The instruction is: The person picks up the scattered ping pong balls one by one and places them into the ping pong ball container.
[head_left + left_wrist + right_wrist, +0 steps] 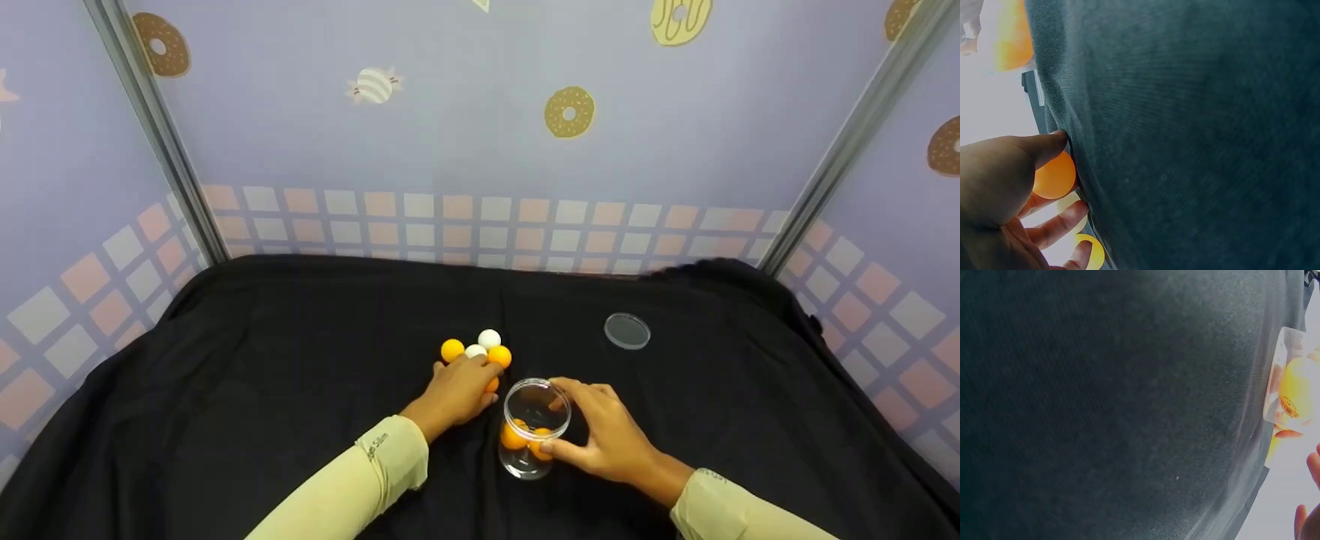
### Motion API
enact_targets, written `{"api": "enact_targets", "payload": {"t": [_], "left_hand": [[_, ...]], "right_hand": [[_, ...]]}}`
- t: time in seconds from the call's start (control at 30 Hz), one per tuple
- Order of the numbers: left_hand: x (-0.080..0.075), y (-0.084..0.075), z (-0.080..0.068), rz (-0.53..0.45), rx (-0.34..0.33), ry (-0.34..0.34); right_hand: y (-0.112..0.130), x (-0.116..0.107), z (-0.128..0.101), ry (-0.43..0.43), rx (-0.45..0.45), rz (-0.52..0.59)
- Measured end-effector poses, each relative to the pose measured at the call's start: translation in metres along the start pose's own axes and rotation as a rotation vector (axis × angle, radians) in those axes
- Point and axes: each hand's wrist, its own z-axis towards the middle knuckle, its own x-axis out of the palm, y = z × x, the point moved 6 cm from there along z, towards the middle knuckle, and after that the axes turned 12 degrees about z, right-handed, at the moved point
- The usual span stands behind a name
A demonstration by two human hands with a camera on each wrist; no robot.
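Pale-yellow sleeves were nearest the camera, at the bottom of the head view. Right hand: grip held a clear jar, thumb on the near side of its wall, fingers round the far side. Jar was upright, mouth uncovered, at least two orange balls inside. Left hand, left of the jar: grip narrowed on an orange table-tennis ball, ball between thumb and fingers. Just past those fingers sat a loose cluster: two white balls, one more orange ball and one yellow-orange ball. Clear round lid lay flat on the black-draped tabletop, beyond the jar and to its right. Printed wall panels stood behind. Right wrist view showed the jar only at its edge, partly washed out.
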Motion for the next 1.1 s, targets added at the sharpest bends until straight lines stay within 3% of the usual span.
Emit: {"api": "enact_targets", "payload": {"t": [0.67, 1.1], "left_hand": [[-0.009, 0.006, -0.005, -0.026, -0.018, 0.016], [-0.042, 0.004, -0.012, -0.047, 0.016, -0.032]], "right_hand": [[0.0, 0.001, 0.0, 0.0, -0.005, -0.003], [0.0, 0.0, 0.0, -0.001, -0.002, -0.015]]}}
